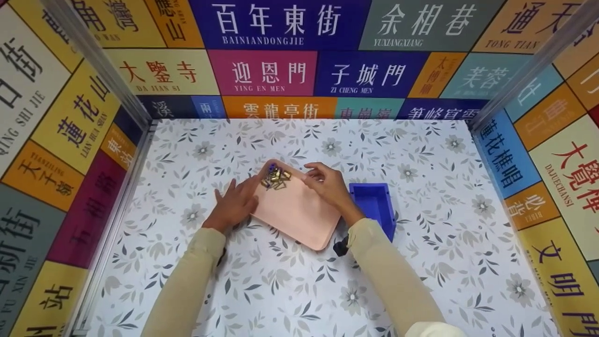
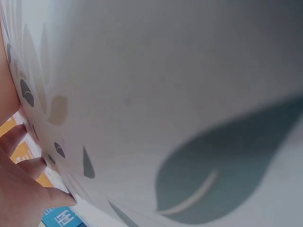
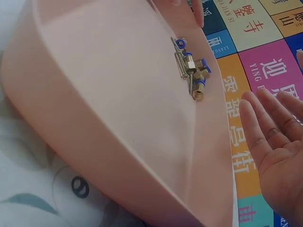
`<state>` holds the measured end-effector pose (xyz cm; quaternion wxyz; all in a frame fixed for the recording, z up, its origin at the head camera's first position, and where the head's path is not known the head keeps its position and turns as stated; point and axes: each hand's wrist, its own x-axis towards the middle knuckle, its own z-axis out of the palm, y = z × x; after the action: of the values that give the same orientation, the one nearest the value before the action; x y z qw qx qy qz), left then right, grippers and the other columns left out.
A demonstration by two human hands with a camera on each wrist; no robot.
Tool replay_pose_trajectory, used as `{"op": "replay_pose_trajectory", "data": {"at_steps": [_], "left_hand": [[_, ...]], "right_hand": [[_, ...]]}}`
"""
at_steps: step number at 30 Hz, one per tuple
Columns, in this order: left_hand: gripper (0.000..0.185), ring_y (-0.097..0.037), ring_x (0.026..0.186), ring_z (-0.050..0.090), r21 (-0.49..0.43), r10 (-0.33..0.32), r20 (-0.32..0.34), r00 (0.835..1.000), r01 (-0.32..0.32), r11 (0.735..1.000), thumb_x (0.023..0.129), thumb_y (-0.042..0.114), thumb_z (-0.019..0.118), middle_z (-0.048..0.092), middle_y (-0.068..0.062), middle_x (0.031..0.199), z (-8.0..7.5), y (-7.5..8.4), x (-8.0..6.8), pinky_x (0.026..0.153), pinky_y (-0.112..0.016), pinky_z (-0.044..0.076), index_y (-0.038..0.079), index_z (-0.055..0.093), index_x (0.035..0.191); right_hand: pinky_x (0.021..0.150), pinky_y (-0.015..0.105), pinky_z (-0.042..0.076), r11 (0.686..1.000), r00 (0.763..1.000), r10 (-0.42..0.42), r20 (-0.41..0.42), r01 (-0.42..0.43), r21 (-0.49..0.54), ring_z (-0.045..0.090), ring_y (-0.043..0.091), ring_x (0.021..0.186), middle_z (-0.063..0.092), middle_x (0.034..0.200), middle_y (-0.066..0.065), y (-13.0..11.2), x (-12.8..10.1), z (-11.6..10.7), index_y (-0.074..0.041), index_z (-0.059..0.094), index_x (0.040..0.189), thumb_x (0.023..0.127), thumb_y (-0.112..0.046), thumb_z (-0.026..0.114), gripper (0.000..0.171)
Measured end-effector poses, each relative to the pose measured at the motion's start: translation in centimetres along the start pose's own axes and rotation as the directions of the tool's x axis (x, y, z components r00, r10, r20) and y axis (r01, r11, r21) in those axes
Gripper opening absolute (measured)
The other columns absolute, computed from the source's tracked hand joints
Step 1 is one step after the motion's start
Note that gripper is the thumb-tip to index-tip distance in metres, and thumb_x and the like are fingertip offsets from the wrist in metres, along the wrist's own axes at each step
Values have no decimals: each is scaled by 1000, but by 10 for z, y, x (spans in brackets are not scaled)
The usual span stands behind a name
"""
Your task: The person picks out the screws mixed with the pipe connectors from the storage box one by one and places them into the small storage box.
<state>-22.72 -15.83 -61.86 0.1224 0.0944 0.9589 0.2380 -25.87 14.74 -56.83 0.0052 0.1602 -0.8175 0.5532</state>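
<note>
Left hand (image 1: 234,202): fingers are held straight and laid flat against the left edge of the pink tray (image 1: 299,210); nothing is pinched. Right hand (image 1: 327,185): fingers are spread and relaxed at the tray's far right edge, just beside the fittings, with nothing held; the open palm is confirmed in the right wrist view (image 3: 274,142).

The small brass and blue fittings (image 1: 275,178) are heaped in the tray's far corner; they are seen bunched against the rim (image 3: 193,71). The tray is set askew on the floral table cover (image 1: 421,281). A blue bin (image 1: 374,206) is placed just beside the tray, right of the right wrist.

Step judged in hand: tray is being steadied with the fittings gathered. The next move is judged to call for a fine pinch on a single fitting, with the left hand kept bracing so the tray is not slid.
</note>
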Motion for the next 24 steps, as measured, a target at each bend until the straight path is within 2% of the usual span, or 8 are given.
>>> {"op": "replay_pose_trajectory", "data": {"at_steps": [3, 7, 10, 15, 19, 24], "left_hand": [[60, -48, 157, 3, -2, -3, 6, 1000, 3, 1000, 107, 59, 25, 20, 7, 172, 1, 0, 1, 111, -83, -10, 54, -1, 160], [60, -49, 157, 3, -5, 1, 0, 1000, -1, 1000, 106, 60, 25, 20, 7, 172, 1, -1, 2, 110, -83, -10, 54, -1, 160], [60, -50, 157, 3, 0, -2, 3, 1000, 2, 1000, 106, 61, 24, 20, 6, 172, 1, -1, 1, 110, -83, -10, 53, -1, 160], [63, -49, 157, 3, 5, 1, 5, 1000, -1, 1000, 106, 63, 23, 19, 6, 172, 0, -2, 0, 110, -83, -9, 48, 0, 162], [63, -50, 156, 4, -2, 21, -6, 1000, -21, 1000, 106, 61, 25, 21, 3, 172, 0, -3, 0, 110, -85, -7, 46, 3, 163], [62, -50, 156, 5, 5, 29, -5, 1000, -29, 1000, 107, 59, 25, 23, 1, 171, 0, -3, 0, 109, -85, -5, 47, 2, 163]], "right_hand": [[84, 46, 60, 1000, 1000, 4, 2, -4, -2, 74, 30, 94, 77, 104, 16, 0, 4, 3, -5, 70, 126, 93, -18, 75, 36], [79, 37, 62, 1000, 1000, 15, 9, -15, 0, 74, 26, 95, 76, 106, 16, 0, 8, 9, -9, 71, 126, 93, -19, 75, 35], [77, 34, 62, 999, 999, 24, 32, -25, 31, 73, 26, 95, 75, 108, 18, 1, 10, 14, -8, 70, 127, 93, -22, 77, 38], [82, 36, 62, 997, 997, 43, 63, -46, 58, 73, 26, 97, 76, 110, 14, 5, 13, 23, -1, 68, 129, 91, -30, 78, 48], [88, 38, 60, 997, 997, 48, 64, -52, 57, 72, 26, 98, 76, 109, 13, 10, 16, 28, 0, 68, 128, 91, -24, 79, 45], [88, 36, 59, 996, 997, 42, 70, -47, 73, 72, 25, 95, 76, 107, 15, 14, 19, 34, 2, 69, 126, 90, -20, 80, 43]]}}
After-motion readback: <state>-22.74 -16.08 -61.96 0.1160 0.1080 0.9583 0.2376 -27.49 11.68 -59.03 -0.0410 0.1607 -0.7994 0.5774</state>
